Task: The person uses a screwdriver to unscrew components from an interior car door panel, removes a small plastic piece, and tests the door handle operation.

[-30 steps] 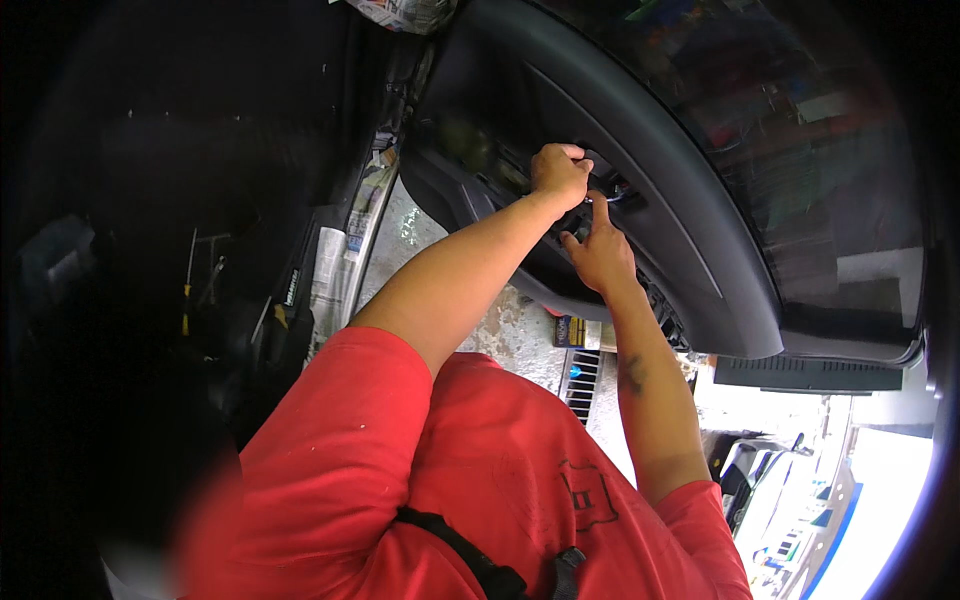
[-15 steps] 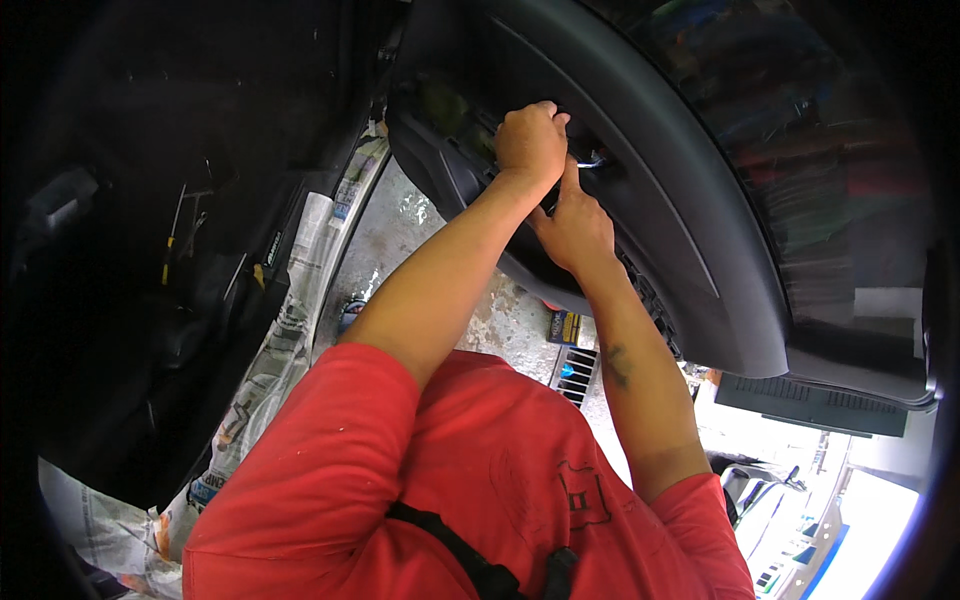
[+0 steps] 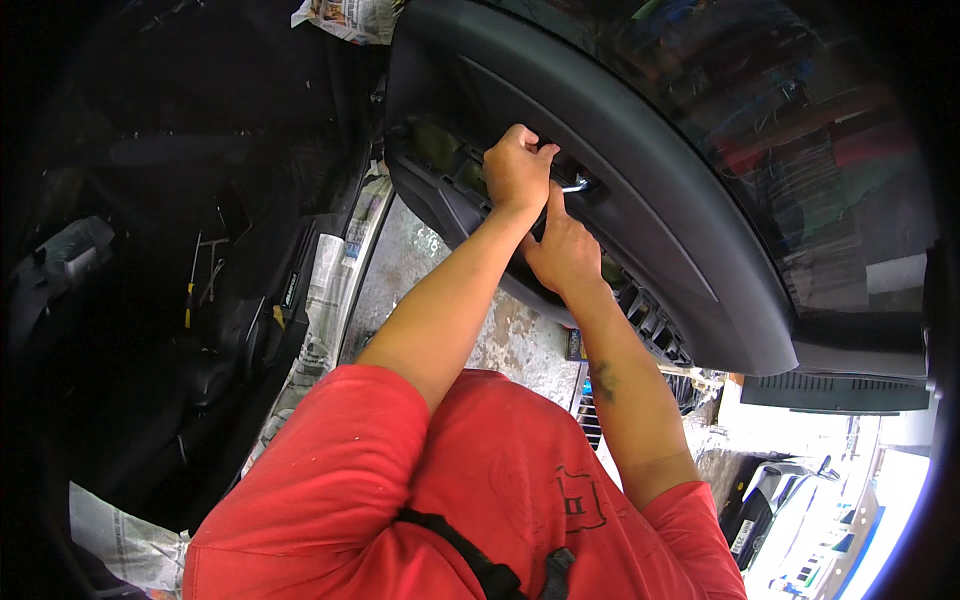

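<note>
Both my hands work at the inside of a black car door panel point(image 3: 700, 230), close to a shiny chrome door handle point(image 3: 577, 185). My left hand point(image 3: 514, 175) is closed, thumb and forefinger pinched together just left of the handle; whatever they hold is hidden. Below it, my right hand point(image 3: 567, 252) rests against the panel. Its index finger is stretched up to the handle and its thumb stands apart, while the other fingers are partly hidden. The wrists lie close together, the left one higher.
To the left is the dark car interior, with a yellow-handled screwdriver point(image 3: 189, 300) and a thin T-shaped metal tool point(image 3: 212, 245) lying there. Newspaper point(image 3: 325, 300) covers the door sill. A floor grate point(image 3: 590, 410) lies below the door, and a parked vehicle point(image 3: 765, 510) shows at lower right.
The view has shifted slightly. Both hands stay at the door handle; my left hand sits a little lower and to the left in the picture, and more of the chrome handle shows.
</note>
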A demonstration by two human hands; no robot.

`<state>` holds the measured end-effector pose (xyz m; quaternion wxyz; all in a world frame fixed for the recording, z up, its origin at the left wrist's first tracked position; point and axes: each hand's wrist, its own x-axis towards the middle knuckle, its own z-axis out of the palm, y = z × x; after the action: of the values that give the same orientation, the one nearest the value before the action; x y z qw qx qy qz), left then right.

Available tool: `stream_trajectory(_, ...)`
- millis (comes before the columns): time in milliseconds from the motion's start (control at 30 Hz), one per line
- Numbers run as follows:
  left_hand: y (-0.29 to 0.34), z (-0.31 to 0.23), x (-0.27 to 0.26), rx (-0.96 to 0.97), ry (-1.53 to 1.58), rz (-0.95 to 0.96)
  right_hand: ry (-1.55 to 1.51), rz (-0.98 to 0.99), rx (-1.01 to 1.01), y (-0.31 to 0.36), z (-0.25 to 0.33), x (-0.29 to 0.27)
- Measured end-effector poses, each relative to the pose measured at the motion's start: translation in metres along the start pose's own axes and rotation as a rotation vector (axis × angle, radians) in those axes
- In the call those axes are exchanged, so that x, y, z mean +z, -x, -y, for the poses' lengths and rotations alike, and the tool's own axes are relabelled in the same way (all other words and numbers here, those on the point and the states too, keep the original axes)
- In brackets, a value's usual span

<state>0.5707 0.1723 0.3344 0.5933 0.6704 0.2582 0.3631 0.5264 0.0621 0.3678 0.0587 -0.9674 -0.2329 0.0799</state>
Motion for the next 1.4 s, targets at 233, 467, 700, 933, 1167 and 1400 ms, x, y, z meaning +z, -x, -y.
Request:
stream_trajectory(233,-0.006,0.005,-0.001,0.115,-0.278,0.043,0.001,-0.048,-0.009,0.000,-0.002,0.004)
stream_trajectory(467,-0.017,0.004,-0.008,0.163,-0.415,0.086,0.025,0.015,0.013,0.006,0.009,-0.008)
stream_trajectory(700,-0.019,0.020,0.001,0.158,-0.106,0.163,0.012,0.005,0.028,0.001,0.011,-0.006)
stream_trajectory(933,-0.021,0.005,-0.003,0.039,-0.169,0.258,-0.051,-0.025,-0.037,-0.001,-0.001,0.000)
stream_trajectory(1167,-0.021,-0.011,-0.008,-0.105,-0.333,0.237,-0.106,0.033,-0.048,-0.001,0.001,-0.008)
stream_trajectory(1400,-0.023,-0.012,-0.009,-0.103,-0.412,0.234,0.029,-0.032,-0.030,-0.003,0.002,-0.005)
